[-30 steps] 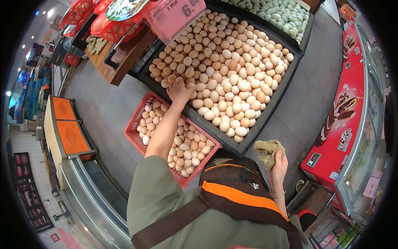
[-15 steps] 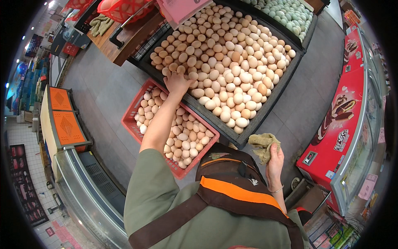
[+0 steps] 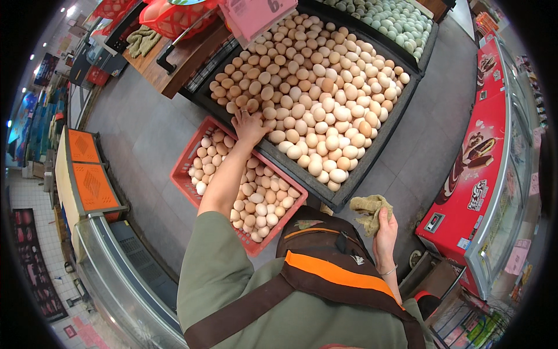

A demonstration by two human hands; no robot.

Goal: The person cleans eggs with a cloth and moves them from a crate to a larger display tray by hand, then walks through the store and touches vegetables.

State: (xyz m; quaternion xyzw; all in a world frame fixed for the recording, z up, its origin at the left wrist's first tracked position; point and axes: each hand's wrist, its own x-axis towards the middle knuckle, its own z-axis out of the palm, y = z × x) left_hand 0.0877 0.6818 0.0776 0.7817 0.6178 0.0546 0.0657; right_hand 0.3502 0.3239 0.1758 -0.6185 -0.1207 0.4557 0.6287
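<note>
My left hand [image 3: 250, 127] rests at the near left edge of a large black tray [image 3: 372, 174] heaped with brown eggs [image 3: 325, 99]. Its fingers are spread and touch eggs along that edge; the palm side is hidden. Under my left forearm stands a red plastic crate [image 3: 183, 170], which also holds many brown eggs [image 3: 256, 198]. On the right, clear of the tray, my right hand [image 3: 384, 241] is closed around a crumpled yellow-green cloth [image 3: 369, 209].
Pale green eggs [image 3: 389, 24] fill another tray at the back. A wooden counter [image 3: 170, 81] at the far left bears a folded cloth [image 3: 142, 42] and red baskets [image 3: 174, 17]. A red chest freezer [image 3: 465, 192] stands on the right, a glass-fronted case [image 3: 116, 267] on the left.
The view has shifted slightly. My left hand has moved a little toward me along the tray's edge, still at the eggs. My right hand keeps the cloth nearly where it was.
</note>
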